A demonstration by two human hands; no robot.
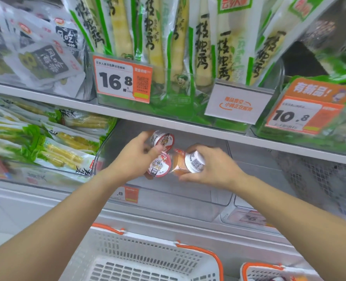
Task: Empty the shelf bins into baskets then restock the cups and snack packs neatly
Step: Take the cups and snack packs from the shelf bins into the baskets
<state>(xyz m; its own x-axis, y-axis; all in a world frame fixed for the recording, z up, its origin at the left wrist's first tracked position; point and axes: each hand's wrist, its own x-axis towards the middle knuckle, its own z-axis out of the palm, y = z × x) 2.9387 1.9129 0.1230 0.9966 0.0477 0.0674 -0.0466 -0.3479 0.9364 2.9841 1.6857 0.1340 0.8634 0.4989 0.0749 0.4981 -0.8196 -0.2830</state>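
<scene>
Three small sealed snack cups with red-and-white foil lids sit at the centre of the frame, all held over a clear plastic shelf bin (218,191). The left hand (134,157) grips two of them, the upper cup (163,138) and the lower cup (160,165), lids turned toward the camera. The right hand (212,167) curls around the third cup (188,163), which lies on its side with its white base and printed code showing; it touches the lower cup.

Two white plastic baskets with orange handles stand at the bottom of the frame: the large basket (147,260) at bottom centre, and a second basket (269,272) at the lower right, only partly visible.

White shelving fills the view. On the upper shelf stand tall green-and-white bamboo shoot packs (154,37), with grey-and-white packs (36,47) at the upper left. Two orange price tags show, one reading 16.8 (122,80) and one reading 10.8 (297,116), with a white card (237,102) between them. At the middle left lie green packs of yellow shoots (46,138).
</scene>
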